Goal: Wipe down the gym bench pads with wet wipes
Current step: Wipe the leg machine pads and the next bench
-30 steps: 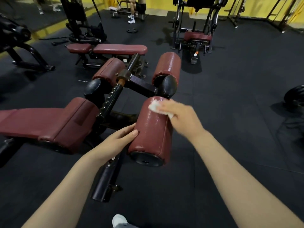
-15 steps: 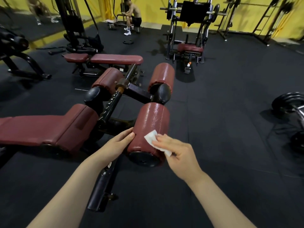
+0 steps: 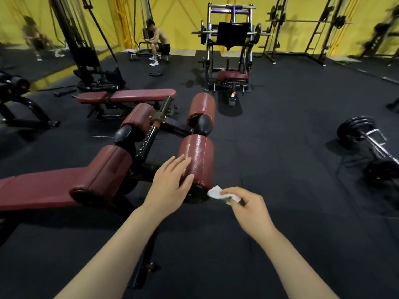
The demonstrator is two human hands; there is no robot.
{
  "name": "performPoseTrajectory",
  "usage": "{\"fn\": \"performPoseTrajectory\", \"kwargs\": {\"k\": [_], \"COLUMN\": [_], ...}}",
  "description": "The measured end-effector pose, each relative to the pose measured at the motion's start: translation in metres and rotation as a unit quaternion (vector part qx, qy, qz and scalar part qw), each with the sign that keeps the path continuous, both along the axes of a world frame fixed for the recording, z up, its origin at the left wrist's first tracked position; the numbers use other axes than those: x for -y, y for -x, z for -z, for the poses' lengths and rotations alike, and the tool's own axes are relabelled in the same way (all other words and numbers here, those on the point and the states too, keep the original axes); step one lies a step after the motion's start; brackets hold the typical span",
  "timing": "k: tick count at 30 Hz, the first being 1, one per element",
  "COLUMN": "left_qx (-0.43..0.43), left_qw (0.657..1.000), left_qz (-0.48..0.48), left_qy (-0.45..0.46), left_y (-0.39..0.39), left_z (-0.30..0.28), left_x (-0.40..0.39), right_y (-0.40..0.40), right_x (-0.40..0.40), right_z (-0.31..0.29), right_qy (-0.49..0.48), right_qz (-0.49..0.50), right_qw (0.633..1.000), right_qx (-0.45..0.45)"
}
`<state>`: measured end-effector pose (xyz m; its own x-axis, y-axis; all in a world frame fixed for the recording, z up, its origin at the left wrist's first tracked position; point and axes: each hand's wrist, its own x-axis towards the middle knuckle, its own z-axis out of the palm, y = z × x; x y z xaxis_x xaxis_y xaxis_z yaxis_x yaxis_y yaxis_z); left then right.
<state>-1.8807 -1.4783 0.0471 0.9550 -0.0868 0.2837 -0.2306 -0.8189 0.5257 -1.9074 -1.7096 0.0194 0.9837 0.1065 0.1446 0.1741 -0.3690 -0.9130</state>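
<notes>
A dark red roller pad (image 3: 198, 158) of the sit-up bench stands in front of me, its surface glistening. My left hand (image 3: 170, 182) rests flat on the roller's left side, fingers straight. My right hand (image 3: 248, 208) pinches a crumpled white wet wipe (image 3: 220, 194) just off the roller's near black end cap, to its right. The bench's long red pad (image 3: 43, 186) stretches away to the left. Two more red rollers (image 3: 138, 118) (image 3: 204, 104) sit farther back on the black frame.
A flat red bench (image 3: 129, 96) stands behind. A barbell with black plates (image 3: 356, 130) lies on the floor at the right. A leg-press machine (image 3: 231, 50) and a cable tower (image 3: 82, 50) stand at the back, where a person (image 3: 158, 44) sits. Black rubber floor lies to the right.
My right hand has drawn the wipe down along the roller and off its near end. My left hand has shifted up onto the roller's side. The view has tilted up.
</notes>
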Motion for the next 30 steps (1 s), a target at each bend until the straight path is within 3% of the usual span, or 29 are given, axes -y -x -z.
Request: {"fn": "performPoseTrajectory", "kwargs": {"k": [11,19,30], "left_qx": [-0.019,-0.061,-0.085], "left_qw": [0.991,0.993,0.996], "left_qz": [0.092,0.076,-0.003], "left_qy": [-0.091,-0.072,-0.029], "left_y": [-0.027,-0.099,-0.212], "left_z": [0.007,0.007,-0.021], "left_x": [0.134,0.234,0.231], "right_y": [-0.021,-0.095,-0.251], "right_x": [0.133,0.244,0.231], "right_z": [-0.005,-0.010,-0.025], "right_qy": [0.083,0.116,0.096], "right_qz": [0.087,0.085,0.046], "right_qw": [0.990,0.981,0.990], "right_qx": [-0.073,-0.133,-0.096]}}
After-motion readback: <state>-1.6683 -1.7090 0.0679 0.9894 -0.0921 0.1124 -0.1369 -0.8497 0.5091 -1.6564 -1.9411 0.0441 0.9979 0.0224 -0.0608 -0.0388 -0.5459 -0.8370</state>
